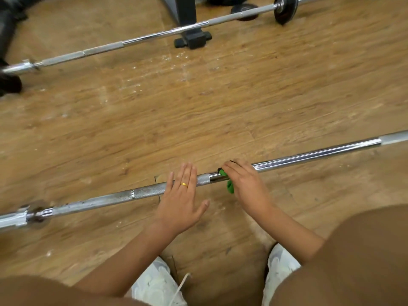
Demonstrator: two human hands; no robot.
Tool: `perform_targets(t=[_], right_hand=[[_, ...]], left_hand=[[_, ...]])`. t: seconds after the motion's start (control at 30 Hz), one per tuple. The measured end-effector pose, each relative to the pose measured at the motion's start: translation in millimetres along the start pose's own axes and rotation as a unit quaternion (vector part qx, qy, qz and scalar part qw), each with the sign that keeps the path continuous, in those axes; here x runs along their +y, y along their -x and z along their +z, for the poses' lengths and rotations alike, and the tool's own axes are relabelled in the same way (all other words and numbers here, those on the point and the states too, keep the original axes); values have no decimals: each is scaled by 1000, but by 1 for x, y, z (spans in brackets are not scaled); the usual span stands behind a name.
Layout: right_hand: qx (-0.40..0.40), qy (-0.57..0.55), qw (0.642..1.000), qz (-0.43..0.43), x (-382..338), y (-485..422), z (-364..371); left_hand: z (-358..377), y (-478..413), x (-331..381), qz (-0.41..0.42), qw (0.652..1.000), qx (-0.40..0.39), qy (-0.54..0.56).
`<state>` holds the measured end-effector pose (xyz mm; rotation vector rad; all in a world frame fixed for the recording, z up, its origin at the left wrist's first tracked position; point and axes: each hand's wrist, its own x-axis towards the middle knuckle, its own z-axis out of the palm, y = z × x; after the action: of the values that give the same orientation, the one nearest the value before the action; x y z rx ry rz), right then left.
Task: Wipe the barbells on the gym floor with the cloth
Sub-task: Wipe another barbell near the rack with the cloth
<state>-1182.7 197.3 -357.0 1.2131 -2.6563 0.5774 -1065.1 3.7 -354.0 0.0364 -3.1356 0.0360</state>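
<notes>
A long steel barbell (pixel 309 156) lies across the wooden floor close in front of me, running from lower left to upper right. My left hand (pixel 180 202) rests flat on its knurled middle part, fingers straight, a gold ring on one finger. Just to the right, my right hand (pixel 247 186) grips a green cloth (pixel 230 186) wrapped over the smooth chrome section of the bar. Most of the cloth is hidden under that hand. A second barbell (pixel 106 47) lies farther away, with a black plate (pixel 286 9) on its right end.
A black bench foot (pixel 193 39) stands behind the far barbell, and a small black plate (pixel 244 11) lies near it. Dark equipment sits at the left edge (pixel 8 82). My knees and white shoes (pixel 154 283) fill the bottom of the view. White dust marks the floor.
</notes>
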Motion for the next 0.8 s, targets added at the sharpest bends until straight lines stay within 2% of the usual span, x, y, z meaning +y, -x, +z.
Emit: perform_targets(t=[0.17,0.37,0.5,0.57,0.67,0.8], right_hand=[[-19,-7,998,-63,-5,12,3],[18,-29,999,-25,0,30,-8],[-43,-26,995,-92,-9,34,-5],[-48,-30,995,-84,-2,34,-5],[-5,-35,998,-43,1,40,-3],[-9,-25,997,-78,-8,48,12]], left_hand=[[6,15,9,7,999,6,-36],[6,28,15,14,999,16,-34],[5,36,15,21,1000,22,-2],[4,40,16,24,999,14,19],[2,46,17,28,999,-16,28],[-2,49,21,16,999,-48,-8]])
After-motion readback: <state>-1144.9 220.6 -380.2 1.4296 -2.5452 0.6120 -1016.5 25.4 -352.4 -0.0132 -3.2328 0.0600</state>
